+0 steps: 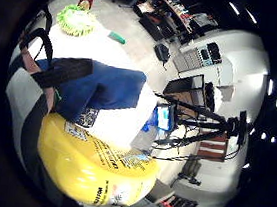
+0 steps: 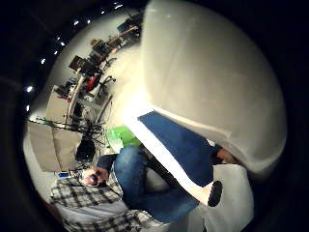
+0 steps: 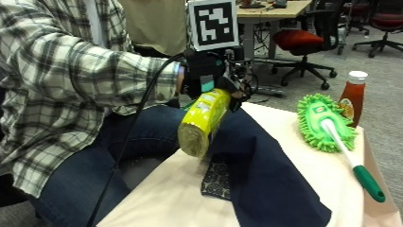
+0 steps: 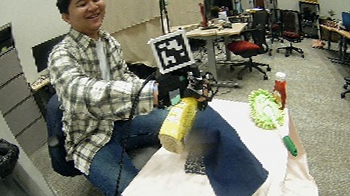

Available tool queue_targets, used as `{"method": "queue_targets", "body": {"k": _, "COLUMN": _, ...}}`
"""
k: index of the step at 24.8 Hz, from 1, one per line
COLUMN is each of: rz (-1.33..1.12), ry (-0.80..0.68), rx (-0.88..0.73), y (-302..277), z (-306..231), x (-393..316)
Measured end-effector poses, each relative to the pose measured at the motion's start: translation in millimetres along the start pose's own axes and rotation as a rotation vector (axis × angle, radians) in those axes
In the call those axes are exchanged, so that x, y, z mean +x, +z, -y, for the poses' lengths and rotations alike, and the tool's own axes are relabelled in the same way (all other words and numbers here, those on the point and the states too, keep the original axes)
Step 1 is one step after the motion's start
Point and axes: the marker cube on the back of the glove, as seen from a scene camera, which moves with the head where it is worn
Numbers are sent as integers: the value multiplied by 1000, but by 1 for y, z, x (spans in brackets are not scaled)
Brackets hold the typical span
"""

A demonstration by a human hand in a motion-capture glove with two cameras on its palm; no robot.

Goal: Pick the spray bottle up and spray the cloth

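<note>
A person in a plaid shirt sits at the near edge of a table covered with a cream tablecloth (image 3: 182, 189). The black-gloved right hand (image 3: 207, 75) is curled round the neck of a yellow plastic spray bottle (image 3: 201, 124) and holds it in the air, tilted, with its base pointing down toward the person's side of the table, above the edge of the dark blue cloth (image 3: 264, 175). That cloth lies spread flat on the tablecloth and reaches toward the table's front edge; a small patterned patch (image 3: 218, 181) shows at the cloth's near side, below the bottle. What is inside the bottle cannot be told, as its wall is opaque.

On the far side of the cloth from the person lies a bright green fluffy duster with a white and green handle (image 3: 327, 124). Just beyond the duster's head stands a red sauce bottle with a white cap (image 3: 353, 97), upright at the table's far corner, showing red through its wall.
</note>
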Motion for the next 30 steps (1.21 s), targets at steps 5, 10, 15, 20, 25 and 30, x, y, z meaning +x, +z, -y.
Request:
{"method": "queue_targets", "body": {"k": 5, "rz": -96, "ry": -93, "rx": -131, "y": 11, "z": 9, "x": -27}}
{"method": "queue_targets", "body": {"k": 10, "rz": -173, "ry": -131, "rx": -197, "y": 16, "z": 11, "x": -30}}
{"method": "queue_targets", "body": {"k": 15, "rz": -238, "ry": -180, "rx": -227, "y": 18, "z": 12, "x": -38}}
{"method": "queue_targets", "body": {"k": 20, "rz": -274, "ry": -220, "rx": -241, "y": 16, "z": 9, "x": -46}}
{"method": "queue_targets", "body": {"k": 25, "rz": -273, "ry": -216, "rx": -234, "y": 14, "z": 8, "x": -46}}
{"method": "queue_targets", "body": {"k": 30, "rz": -209, "ry": -171, "rx": -199, "y": 8, "z": 8, "x": -41}}
